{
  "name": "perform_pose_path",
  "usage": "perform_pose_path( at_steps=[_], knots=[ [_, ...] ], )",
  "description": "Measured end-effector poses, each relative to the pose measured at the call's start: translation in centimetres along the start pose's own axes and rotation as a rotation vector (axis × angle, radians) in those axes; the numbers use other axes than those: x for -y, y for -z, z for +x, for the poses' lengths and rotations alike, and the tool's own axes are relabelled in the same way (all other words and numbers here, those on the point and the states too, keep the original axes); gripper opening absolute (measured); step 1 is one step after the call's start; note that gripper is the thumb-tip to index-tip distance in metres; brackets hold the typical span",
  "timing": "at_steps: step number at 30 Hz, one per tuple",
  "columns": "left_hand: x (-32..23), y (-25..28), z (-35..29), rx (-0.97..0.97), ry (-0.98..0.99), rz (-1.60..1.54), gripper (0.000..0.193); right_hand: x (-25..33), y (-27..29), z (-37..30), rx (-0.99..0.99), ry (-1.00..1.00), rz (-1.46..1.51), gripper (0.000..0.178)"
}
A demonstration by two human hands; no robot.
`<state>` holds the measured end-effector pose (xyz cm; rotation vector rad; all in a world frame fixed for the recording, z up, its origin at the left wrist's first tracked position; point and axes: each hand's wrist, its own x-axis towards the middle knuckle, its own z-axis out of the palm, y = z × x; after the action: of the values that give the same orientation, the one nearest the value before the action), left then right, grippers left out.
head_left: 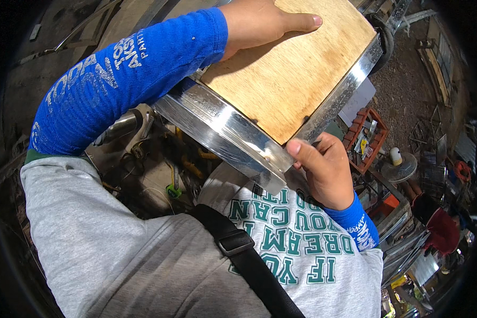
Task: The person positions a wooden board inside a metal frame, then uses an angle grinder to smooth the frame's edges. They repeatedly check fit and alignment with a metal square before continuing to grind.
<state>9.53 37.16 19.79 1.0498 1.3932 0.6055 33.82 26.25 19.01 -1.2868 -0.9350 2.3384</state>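
Note:
A pale plywood panel (297, 63) lies inside a shiny metal frame (222, 127), tilted before me with one corner toward my chest. Across the panel's upper left part rests my left hand (265, 24), its thumb stretched out flat on the wood; the upper edge of the view cuts off some fingers. At the frame's near corner is my right hand (326, 167), fingers curled and thumb pressed close to the metal. A small dark bit shows by its curled fingers, too little to name. Blue sleeves cover both forearms.
To the right stand a reddish-brown crate (364, 140) with small items, a round fan (400, 168) and a person in dark red (442, 228). Metal bars (405, 257) lie lower right. Yellow and green tools (173, 190) sit below the frame on the left.

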Motion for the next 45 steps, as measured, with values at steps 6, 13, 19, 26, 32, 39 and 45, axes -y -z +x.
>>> perform_pose_path(
  at_steps=[6, 13, 19, 26, 32, 39, 45],
  knots=[
    [-1.3, 0.0, -1.7, 0.012, -0.055, 0.011, 0.055, 0.0, 0.1, 1.5, -0.175, 0.088, 0.037, 0.023],
    [-1.3, 0.1, -1.6, 0.0, -0.038, 0.032, 0.059, -0.1, -1.1, 1.9, -0.259, 0.184, 0.108, 0.022],
    [-0.9, -0.5, -0.4, -0.052, -0.027, 0.1, 0.064, -0.3, -0.7, 1.8, -0.234, 0.242, 0.115, 0.023],
    [-1.8, -0.6, -1.6, -0.062, -0.063, 0.156, 0.07, -0.5, -0.6, 1.8, -0.241, 0.253, 0.104, 0.022],
    [-1.7, -0.6, -0.2, -0.067, -0.034, 0.194, 0.068, -0.2, -0.7, 2.1, -0.273, 0.246, 0.09, 0.021],
    [2.9, -0.2, 2.0, -0.179, -0.112, 0.279, 0.072, -1.3, 0.3, 2.2, -0.345, 0.155, -0.17, 0.023],
    [1.7, -4.1, 4.7, -0.156, -0.028, 0.433, 0.074, -3.5, 0.1, -0.8, -0.401, 0.161, 0.1, 0.026]
  ],
)
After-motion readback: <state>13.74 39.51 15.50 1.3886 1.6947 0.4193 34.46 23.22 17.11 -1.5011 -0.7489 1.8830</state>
